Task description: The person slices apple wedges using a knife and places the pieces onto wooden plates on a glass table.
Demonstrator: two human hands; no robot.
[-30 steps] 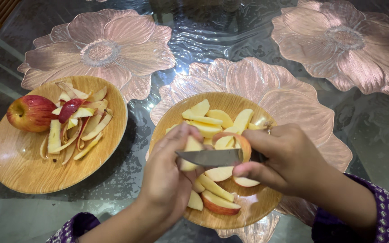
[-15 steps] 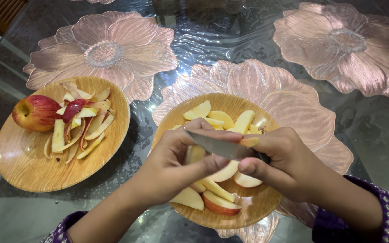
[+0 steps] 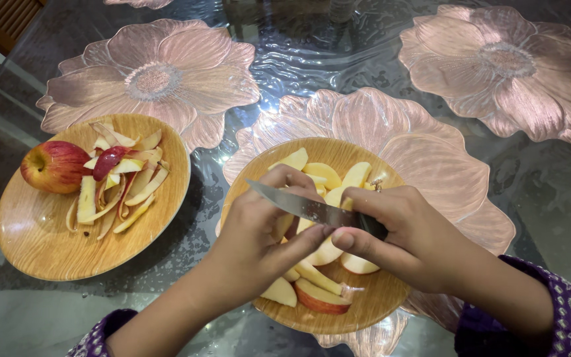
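Since half a second ago, knife (image 3: pixel 305 207) blade is seen tilted lower at its handle end, tip raised to the left; a peel strip (image 3: pixel 351 289) is now noted on the right plate. Glass table (image 3: pixel 550 192) is set with pink flower mats (image 3: pixel 424 158). Left wooden plate (image 3: pixel 41 251) is loaded with whole red apple (image 3: pixel 54 166) and peelings (image 3: pixel 117 182). Right wooden plate (image 3: pixel 365 307) is filled with apple slices (image 3: pixel 318 173). Left hand (image 3: pixel 259 238) is closed around an apple piece (image 3: pixel 284 225) held above that plate. Right hand (image 3: pixel 411 238) is clenched on the knife handle, blade laid across the left fingers
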